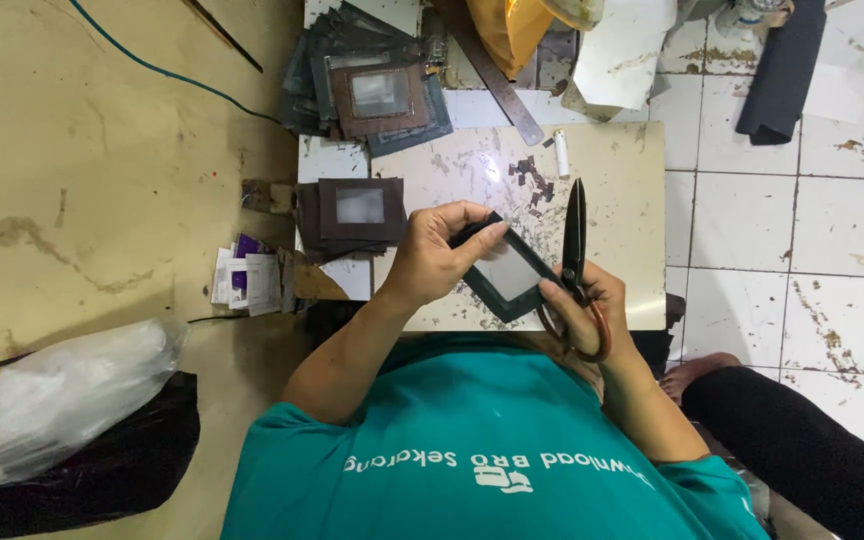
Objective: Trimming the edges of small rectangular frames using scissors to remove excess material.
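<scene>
Stained board (pixel 612 180), frame stacks (pixel 357 210) nearby

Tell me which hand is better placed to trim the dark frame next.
The right hand: it already holds the black scissors with reddish handles, blades beside the dark square frame with a clear window. The left hand grips the frame.

A metal ruler (pixel 497 85), white lighter (pixel 561 153) and clear plastic bag (pixel 52 400) lie about the worktable (pixel 622 180).

Matt dark frame (pixel 505 283) (glossy clear window), metal scissors (pixel 574 250).
</scene>
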